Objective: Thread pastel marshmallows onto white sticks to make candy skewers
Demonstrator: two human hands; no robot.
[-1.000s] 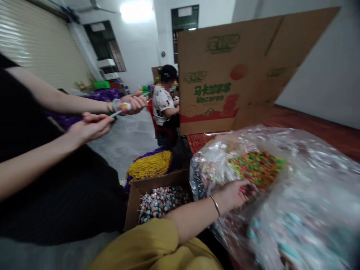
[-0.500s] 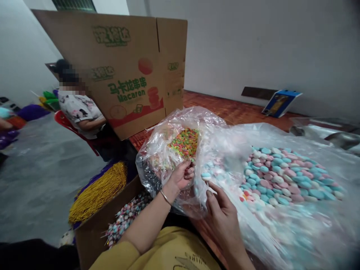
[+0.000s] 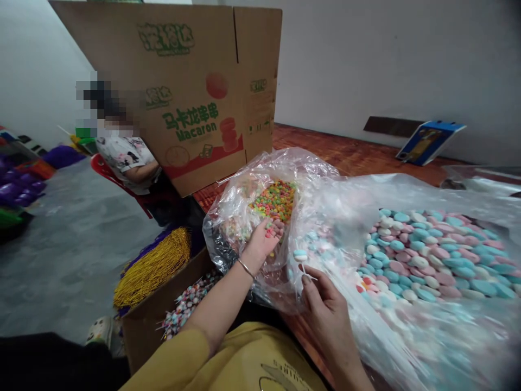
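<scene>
While plenty of loose candy lies in the bags, a good number of made-up sticks already fill part of the low box, so the work looks well under way but far from over. In the head view, the right hand (image 3: 323, 304) has its fingers closed in a pinch, thumb against forefinger, on a thin white stick (image 3: 303, 269). A blue-and-white round candy (image 3: 300, 255) sits at the upper end, so this piece looks begun and, I judge, unfinished. The left hand (image 3: 257, 247) is palm up, its fingers half open and loosely curled, over the smaller plastic bag (image 3: 309, 163) with its bright small candies (image 3: 280, 198). A few reddish bits seem to lie on those fingers, though the view is too small to tell whether they are gripped. Beside that bag on the bench (image 3: 337, 155), the larger plastic bag (image 3: 402, 184) holds a broad heap of pink, white and blue discs (image 3: 439, 255), with much of its supply unused. The low box (image 3: 142, 336), by the left forearm, holds the made-up sticks (image 3: 187, 304); its bottom is out of sight, so I cannot tell how full it is. Beyond the tall carton (image 3: 195, 81) sits another person (image 3: 126, 157), partly hidden by it.
</scene>
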